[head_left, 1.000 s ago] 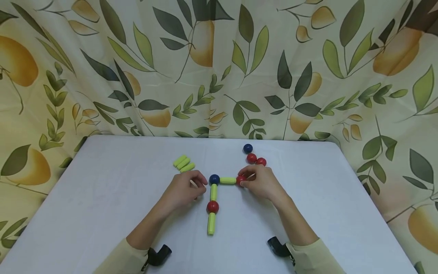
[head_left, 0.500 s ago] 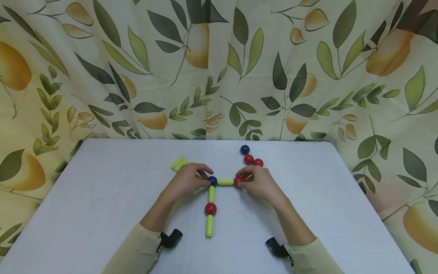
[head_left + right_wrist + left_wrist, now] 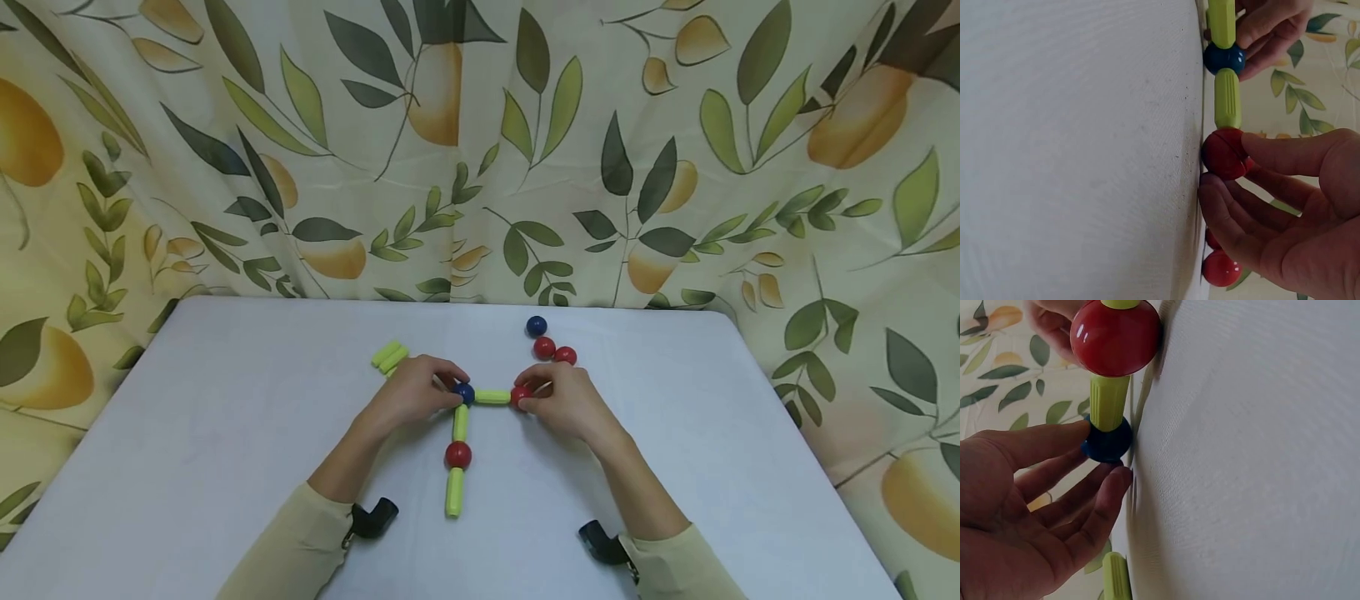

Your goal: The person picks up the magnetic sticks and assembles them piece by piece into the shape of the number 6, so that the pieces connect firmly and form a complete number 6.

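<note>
White table [image 3: 225,433]: under all pieces.
Left hand [image 3: 411,392]: pinches corner blue ball [image 3: 467,392].
Right hand [image 3: 566,400]: pinches end red ball [image 3: 517,396], corner's 3 o'clock, green rod [image 3: 492,397] between.
Middle red ball [image 3: 458,455]: corner's 6 o'clock, between two rods [image 3: 453,492].
Loose balls [image 3: 544,347]: corner's 1–2 o'clock.
Loose rods [image 3: 389,358]: 10 o'clock, near left hand.

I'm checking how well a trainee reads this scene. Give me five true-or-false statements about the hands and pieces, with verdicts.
1. The right hand holds a red ball. True.
2. The left hand holds nothing. False: it holds the corner blue ball.
3. A green rod links the two held balls. True.
4. The build ends nearest the person in a ball. False: another green rod ends it there.
5. A loose blue ball lies beyond the right hand. True.
</note>
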Demonstrator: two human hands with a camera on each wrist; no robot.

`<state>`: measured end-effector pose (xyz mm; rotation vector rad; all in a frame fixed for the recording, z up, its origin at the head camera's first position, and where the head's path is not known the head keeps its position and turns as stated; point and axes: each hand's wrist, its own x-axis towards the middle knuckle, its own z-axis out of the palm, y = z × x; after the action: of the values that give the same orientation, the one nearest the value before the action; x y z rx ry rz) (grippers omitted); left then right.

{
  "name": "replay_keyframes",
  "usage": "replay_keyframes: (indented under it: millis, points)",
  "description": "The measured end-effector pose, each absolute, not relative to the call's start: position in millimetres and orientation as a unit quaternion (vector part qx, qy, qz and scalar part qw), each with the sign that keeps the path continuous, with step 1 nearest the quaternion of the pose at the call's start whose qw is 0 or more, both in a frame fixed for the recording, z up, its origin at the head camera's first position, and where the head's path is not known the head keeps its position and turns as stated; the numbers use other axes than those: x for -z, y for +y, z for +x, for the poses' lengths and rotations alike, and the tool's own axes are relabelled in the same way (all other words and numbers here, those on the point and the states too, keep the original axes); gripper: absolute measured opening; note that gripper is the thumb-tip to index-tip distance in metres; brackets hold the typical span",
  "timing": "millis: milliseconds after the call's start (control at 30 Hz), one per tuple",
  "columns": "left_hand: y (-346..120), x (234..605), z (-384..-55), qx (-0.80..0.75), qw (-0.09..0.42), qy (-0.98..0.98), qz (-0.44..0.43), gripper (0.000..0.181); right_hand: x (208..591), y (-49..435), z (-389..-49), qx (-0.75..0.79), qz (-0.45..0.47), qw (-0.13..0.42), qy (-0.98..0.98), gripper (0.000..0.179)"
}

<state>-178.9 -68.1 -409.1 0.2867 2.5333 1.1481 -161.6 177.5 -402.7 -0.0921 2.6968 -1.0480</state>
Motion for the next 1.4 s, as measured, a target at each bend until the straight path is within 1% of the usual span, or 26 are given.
replay_keyframes:
  millis: [367, 767, 933, 1233, 1400]
  points:
    - [-68.1, 410.4, -179.2, -0.396, 0.168, 0.897, 0.106, 0.025, 402.5, 178.4, -160.1, 0.357, -0.040, 0.117, 0.926, 0.020]
    - [-71.9, 412.6, -182.5, -0.402, 0.176, 0.893, 0.101, 0.026, 398.1, 184.9, -163.1, 0.360, -0.053, 0.129, 0.922, 0.026]
    - [-72.0, 413.7, -182.3, -0.407, 0.176, 0.891, 0.099, 0.026, 393.6, 194.0, -163.9, 0.359, -0.049, 0.096, 0.927, 0.024]
    - [-71.9, 414.0, -182.5, -0.414, 0.179, 0.888, 0.092, 0.027, 390.4, 213.6, -168.9, 0.358, -0.007, 0.030, 0.933, 0.024]
    - [-72.0, 413.8, -181.9, -0.416, 0.181, 0.887, 0.092, 0.027, 394.6, 220.4, -172.7, 0.355, 0.025, 0.010, 0.935, 0.026]
